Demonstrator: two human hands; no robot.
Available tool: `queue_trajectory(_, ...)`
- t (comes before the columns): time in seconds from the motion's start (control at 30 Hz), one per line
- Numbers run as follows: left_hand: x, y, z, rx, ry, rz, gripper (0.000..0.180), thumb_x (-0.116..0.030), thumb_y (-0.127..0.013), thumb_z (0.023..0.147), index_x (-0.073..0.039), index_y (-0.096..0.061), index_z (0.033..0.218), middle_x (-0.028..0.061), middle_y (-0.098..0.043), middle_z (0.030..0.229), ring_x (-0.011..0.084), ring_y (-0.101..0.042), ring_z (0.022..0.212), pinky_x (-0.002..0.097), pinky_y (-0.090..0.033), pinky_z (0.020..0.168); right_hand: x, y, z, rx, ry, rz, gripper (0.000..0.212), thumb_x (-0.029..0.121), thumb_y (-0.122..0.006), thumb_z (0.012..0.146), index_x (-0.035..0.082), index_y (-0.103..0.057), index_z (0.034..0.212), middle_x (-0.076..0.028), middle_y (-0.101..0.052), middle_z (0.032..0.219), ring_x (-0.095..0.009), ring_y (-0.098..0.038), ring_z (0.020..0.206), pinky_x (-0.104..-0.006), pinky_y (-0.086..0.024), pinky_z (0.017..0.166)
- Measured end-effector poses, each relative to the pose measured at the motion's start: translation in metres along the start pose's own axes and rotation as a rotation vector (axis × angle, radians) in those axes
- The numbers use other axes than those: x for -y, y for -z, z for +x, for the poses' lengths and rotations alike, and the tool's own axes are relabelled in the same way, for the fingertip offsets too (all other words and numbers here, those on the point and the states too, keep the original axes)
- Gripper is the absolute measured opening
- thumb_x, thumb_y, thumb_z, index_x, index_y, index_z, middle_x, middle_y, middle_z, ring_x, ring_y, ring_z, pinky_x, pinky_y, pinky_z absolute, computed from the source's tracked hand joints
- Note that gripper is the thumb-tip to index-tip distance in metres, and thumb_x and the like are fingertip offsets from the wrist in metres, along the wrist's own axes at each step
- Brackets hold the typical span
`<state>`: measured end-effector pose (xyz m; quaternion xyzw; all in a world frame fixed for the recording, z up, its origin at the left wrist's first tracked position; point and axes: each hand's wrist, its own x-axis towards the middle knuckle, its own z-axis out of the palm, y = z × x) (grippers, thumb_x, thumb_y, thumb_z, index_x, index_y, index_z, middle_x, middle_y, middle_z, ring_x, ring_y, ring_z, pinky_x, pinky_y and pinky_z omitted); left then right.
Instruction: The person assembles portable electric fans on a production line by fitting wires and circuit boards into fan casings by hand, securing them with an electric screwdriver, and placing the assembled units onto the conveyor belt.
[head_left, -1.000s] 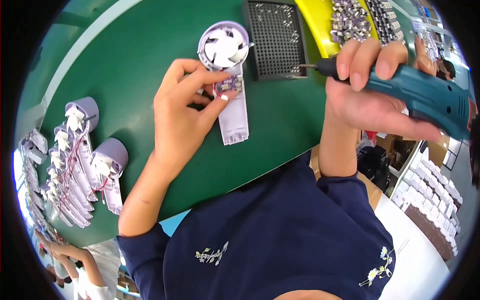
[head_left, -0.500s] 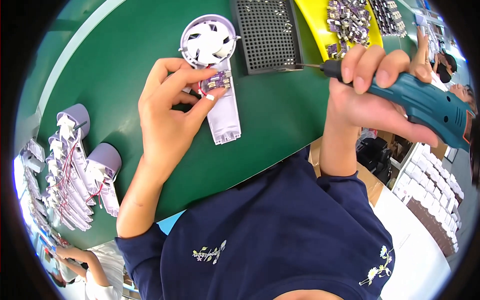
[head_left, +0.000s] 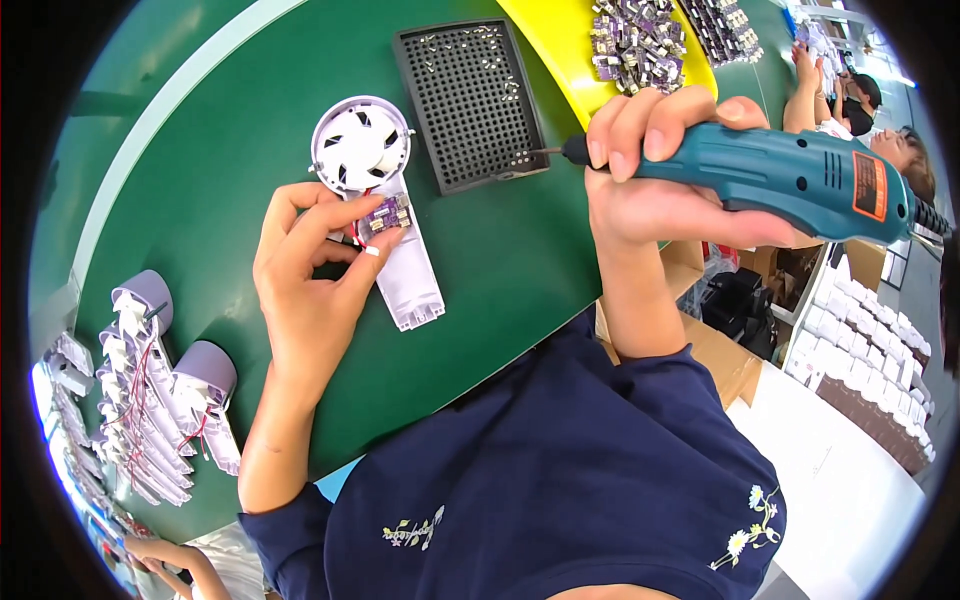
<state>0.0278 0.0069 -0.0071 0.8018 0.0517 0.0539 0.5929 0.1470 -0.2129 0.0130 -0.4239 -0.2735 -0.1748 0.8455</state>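
Note:
My left hand point(head_left: 308, 275) pinches a small purple circuit board point(head_left: 385, 214) between thumb and fingertips, over the handle part of a lilac fan housing point(head_left: 410, 290). A white fan point(head_left: 362, 149) sits in the housing's round end, and red wires with a white connector point(head_left: 372, 251) run beside the board. With its fingers wrapped round the grip, my right hand point(head_left: 650, 195) holds a teal electric screwdriver point(head_left: 775, 172). The bit reaches the near right corner of a black perforated screw tray point(head_left: 465, 110), where a few small screws lie. Whether a screw is on the tip, I cannot tell.
A yellow tray point(head_left: 560, 50) heaped with purple circuit boards point(head_left: 640, 50) stands at the far right, with more boards beside it. Several fan housings point(head_left: 145, 400) with red wires lie in a row on the left. Other people work at both sides. A cord trails from the screwdriver.
The view has shifted, so the table's things appear further left and lower. The screwdriver lies more level, its bit still at the tray's corner. My left hand keeps its hold on the board.

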Motion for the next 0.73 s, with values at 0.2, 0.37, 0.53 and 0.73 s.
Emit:
queue_trajectory(0.2, -0.004, 0.002, 0.006, -0.012, -0.026, -0.006, 0.029, 0.008, -0.08, 0.076, 0.001, -0.073, 0.103, 0.0069, -0.054, 0.106, 0.0112, -0.062, 0.078, 0.022, -0.058, 0.061, 0.002, -0.005, 0.006, -0.042, -0.034, -0.011, 0.105, 0.103, -0.03, 0.063, 0.011, -0.045, 0.113, -0.005, -0.05, 0.063, -0.016, -0.046, 0.041, -0.0296, -0.042, 0.038)
queue_trajectory(0.37, 0.008, 0.002, -0.003, 0.0, -0.076, 0.014, 0.031, 0.003, -0.084, 0.073, -0.005, -0.074, 0.101, 0.0076, -0.055, 0.101, 0.0162, -0.063, 0.082, 0.0256, -0.058, 0.061, -0.003, 0.008, -0.02, 0.162, -0.013, 0.015, 0.084, 0.086, -0.054, 0.076, 0.012, -0.046, 0.113, -0.005, -0.051, 0.07, -0.017, -0.049, 0.047, -0.0299, -0.043, 0.042)
queue_trajectory(0.53, 0.003, 0.0, -0.013, 0.031, -0.055, -0.012, 0.03, 0.006, -0.082, 0.075, 0.0, -0.073, 0.104, 0.0089, -0.054, 0.105, 0.0162, -0.065, 0.086, 0.0243, -0.062, 0.064, 0.009, 0.003, -0.023, 0.126, -0.032, -0.091, 0.083, 0.085, -0.054, 0.077, 0.01, -0.044, 0.112, -0.006, -0.05, 0.07, -0.017, -0.046, 0.046, -0.029, -0.043, 0.042)
queue_trajectory(0.73, 0.006, 0.002, -0.01, 0.008, -0.056, 0.005, 0.033, 0.004, -0.083, 0.075, -0.002, -0.074, 0.107, 0.0096, -0.055, 0.108, 0.0186, -0.066, 0.087, 0.0255, -0.062, 0.067, 0.005, 0.005, -0.024, 0.074, -0.013, -0.116, 0.079, 0.085, -0.049, 0.082, 0.013, -0.043, 0.115, -0.005, -0.049, 0.072, -0.015, -0.046, 0.045, -0.0289, -0.042, 0.041)
